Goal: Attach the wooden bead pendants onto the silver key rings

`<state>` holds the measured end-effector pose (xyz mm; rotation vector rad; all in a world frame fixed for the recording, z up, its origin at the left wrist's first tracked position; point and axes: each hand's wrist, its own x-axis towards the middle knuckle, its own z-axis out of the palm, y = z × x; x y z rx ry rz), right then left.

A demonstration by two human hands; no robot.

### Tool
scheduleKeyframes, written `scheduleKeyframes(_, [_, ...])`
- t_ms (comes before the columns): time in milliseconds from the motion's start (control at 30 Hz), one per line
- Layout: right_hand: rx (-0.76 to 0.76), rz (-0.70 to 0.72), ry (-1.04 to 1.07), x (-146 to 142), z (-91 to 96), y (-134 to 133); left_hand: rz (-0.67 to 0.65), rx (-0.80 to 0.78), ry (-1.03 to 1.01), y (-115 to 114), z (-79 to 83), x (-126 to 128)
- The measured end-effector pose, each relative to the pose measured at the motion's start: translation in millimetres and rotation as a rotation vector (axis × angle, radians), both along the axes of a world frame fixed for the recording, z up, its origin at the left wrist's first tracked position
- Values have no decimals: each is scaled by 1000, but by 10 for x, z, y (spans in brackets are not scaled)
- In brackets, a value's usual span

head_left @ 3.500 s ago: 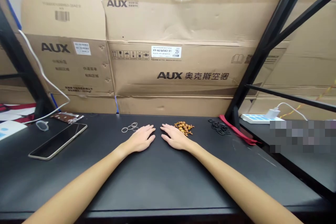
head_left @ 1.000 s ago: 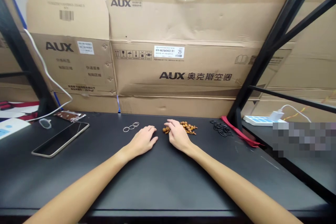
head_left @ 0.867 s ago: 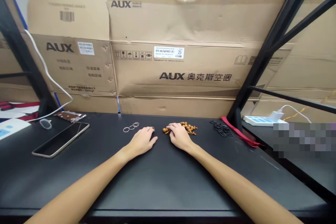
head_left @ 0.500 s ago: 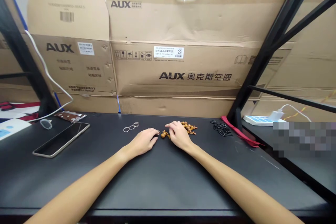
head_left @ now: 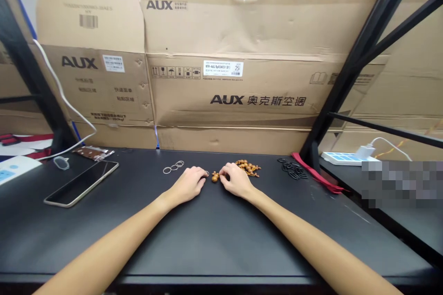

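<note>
My left hand (head_left: 188,182) rests on the black table (head_left: 214,235) with its fingers curled, and its fingertips are closed on a small metal ring (head_left: 206,173). My right hand (head_left: 236,180) lies just right of it, its thumb and fingers pinching a small brown gourd-shaped wooden piece (head_left: 215,176). The two hands nearly meet at that piece. A pile of the same brown wooden pieces (head_left: 248,167) sits just behind my right hand. Three loose metal rings (head_left: 173,167) lie behind my left hand.
A heap of black rings (head_left: 290,168) and a red strap (head_left: 316,174) lie at the right by a black rack post. A phone (head_left: 81,182) lies at the left. Cardboard boxes (head_left: 238,78) wall the back. A white power strip (head_left: 341,157) sits far right.
My right hand went from lying flat to pulling one wooden piece left out of the pile and pinching it. My left hand's fingers curled and closed on a ring.
</note>
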<state>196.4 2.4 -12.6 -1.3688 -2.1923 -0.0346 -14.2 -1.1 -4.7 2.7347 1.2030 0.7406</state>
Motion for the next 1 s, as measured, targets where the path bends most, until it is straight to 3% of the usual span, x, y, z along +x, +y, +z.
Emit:
scheduleKeyframes(200, [28,160,283,-22,46,-10,27,-16,-23,83,-23,-32])
scheduleKeyframes(433, [-275,324,614,-44,66,0,49,1,50,89,3,-30])
scheduleKeyframes(600, [-300,334,612,-59,-14,37,39,8,32,101,-34,-27])
scheduleKeyframes(1000, [-409,342,678,-82,-35,35,36,-146,-124,-1,-27,84])
